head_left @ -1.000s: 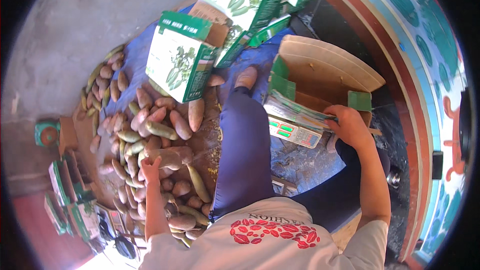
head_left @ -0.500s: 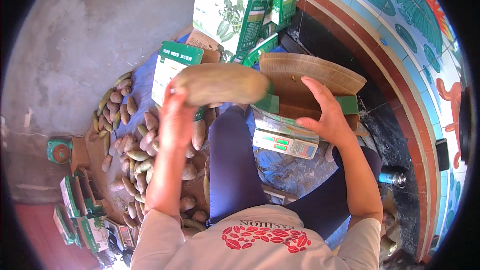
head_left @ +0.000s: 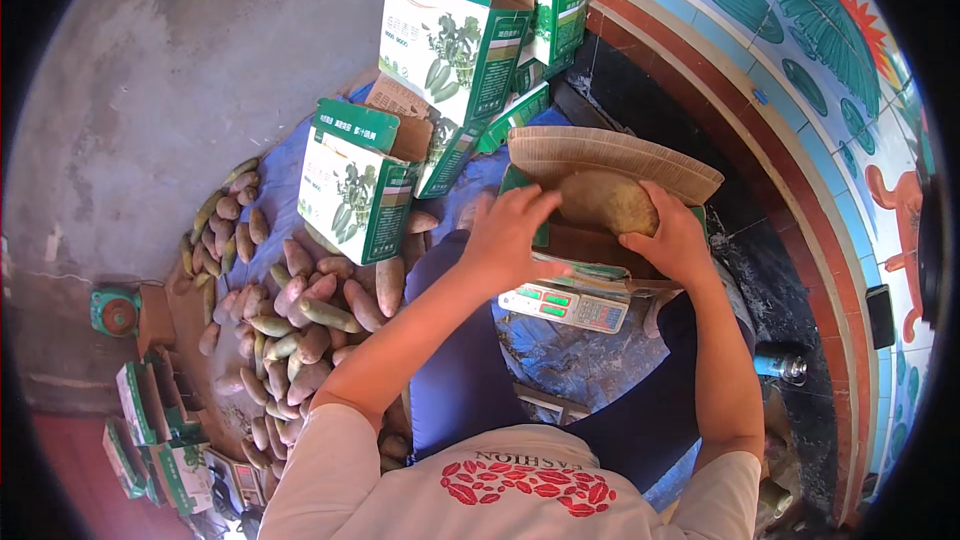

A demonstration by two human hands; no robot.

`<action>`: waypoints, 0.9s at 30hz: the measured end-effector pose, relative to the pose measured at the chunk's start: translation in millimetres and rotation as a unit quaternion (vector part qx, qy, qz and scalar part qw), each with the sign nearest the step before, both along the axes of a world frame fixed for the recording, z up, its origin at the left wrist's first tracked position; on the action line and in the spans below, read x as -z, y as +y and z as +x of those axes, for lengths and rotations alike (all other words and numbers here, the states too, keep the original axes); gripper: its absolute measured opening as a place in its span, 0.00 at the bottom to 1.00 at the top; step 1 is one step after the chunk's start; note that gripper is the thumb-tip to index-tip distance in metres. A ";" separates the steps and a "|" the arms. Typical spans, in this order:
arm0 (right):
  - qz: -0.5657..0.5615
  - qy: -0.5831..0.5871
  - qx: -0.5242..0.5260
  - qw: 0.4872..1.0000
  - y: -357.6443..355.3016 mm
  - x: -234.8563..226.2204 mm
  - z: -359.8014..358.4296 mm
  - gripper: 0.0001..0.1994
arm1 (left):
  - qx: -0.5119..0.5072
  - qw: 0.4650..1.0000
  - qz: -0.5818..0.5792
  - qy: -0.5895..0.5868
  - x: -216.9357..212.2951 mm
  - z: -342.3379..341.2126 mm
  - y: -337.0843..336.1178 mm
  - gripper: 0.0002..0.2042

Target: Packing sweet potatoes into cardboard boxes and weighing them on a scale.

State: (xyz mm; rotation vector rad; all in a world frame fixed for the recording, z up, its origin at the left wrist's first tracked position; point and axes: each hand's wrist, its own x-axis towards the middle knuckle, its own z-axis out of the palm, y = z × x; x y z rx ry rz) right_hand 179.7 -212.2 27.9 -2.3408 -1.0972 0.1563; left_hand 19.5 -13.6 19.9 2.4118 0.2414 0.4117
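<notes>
A large tan-brown root vegetable (head_left: 602, 200), which looks like a radish, lies at the mouth of an opened cardboard box (head_left: 615, 152). My right hand (head_left: 674, 236) is curled round its right end, thumb near the front. At the box's left side my left hand (head_left: 508, 237) holds nothing, its fingers spread near the vegetable's left end. The box rests on a white scale (head_left: 565, 306) with green-lit displays, between my knees. What lies deeper in the box is hidden.
Several loose root vegetables (head_left: 300, 325), pinkish-brown and green, are heaped on the floor to my left. Green-and-white cartons (head_left: 350, 165) stand in front on a blue sheet (head_left: 290, 155). A blue bottle (head_left: 780, 365) and a tiled wall (head_left: 800, 140) are on my right.
The large root vegetable has moved from my left hand, rightward and into the box mouth. My left hand has let go and followed it right; my right hand has taken hold of it.
</notes>
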 end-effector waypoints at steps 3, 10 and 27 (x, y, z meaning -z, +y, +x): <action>-0.191 -0.027 0.007 0.981 6.9 7.8 1.0 0.35 | 0.049 0.971 0.220 0.078 11.1 -9.8 -2.9 0.19; -0.401 -0.033 -0.096 0.910 25.6 46.4 9.9 0.27 | 0.073 0.960 0.261 0.075 23.3 -6.0 -3.7 0.05; -0.047 0.101 -0.207 0.972 26.3 -23.1 -39.5 0.15 | -0.001 0.965 0.263 -0.016 36.2 -6.1 -0.7 0.02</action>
